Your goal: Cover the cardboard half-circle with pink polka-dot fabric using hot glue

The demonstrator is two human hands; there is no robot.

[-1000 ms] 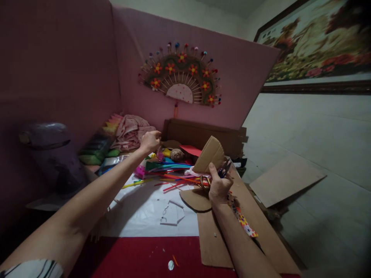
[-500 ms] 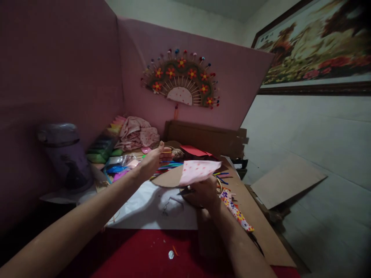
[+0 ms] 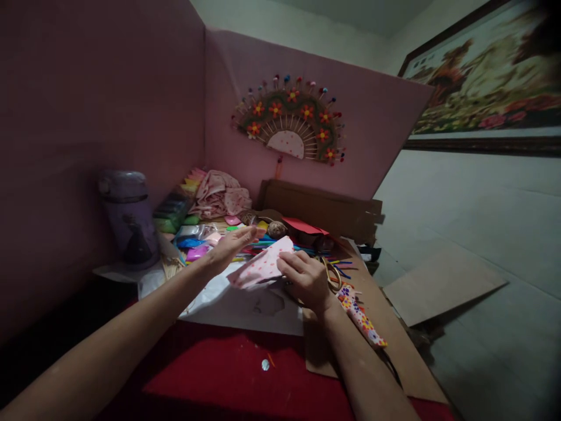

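My right hand [image 3: 304,278] grips a piece of pink cloth with red dots [image 3: 260,266], tilted above the white paper [image 3: 205,310]. In this view the cloth hides whatever backs it. Just left of it, my left hand [image 3: 236,245] is held up with its fingers stretched out and nothing in it. Whether its fingertips touch the cloth I cannot tell. Beside my right wrist lie gold scissor handles [image 3: 332,276] and a flower-patterned strip [image 3: 362,316].
A lilac flask [image 3: 131,225] stands at the left. Crumpled dotted cloth [image 3: 221,196], balls of twine [image 3: 277,228] and coloured craft packets are at the back. A decorated fan [image 3: 289,126] hangs on the pink panel. Cardboard [image 3: 394,345] runs along the right over the red tabletop [image 3: 228,374].
My right hand has turned the dotted cloth leftward and down, so the bare brown cardboard that showed beside it is out of sight. My left hand has tipped flatter, fingers pointing right. The view has shifted.
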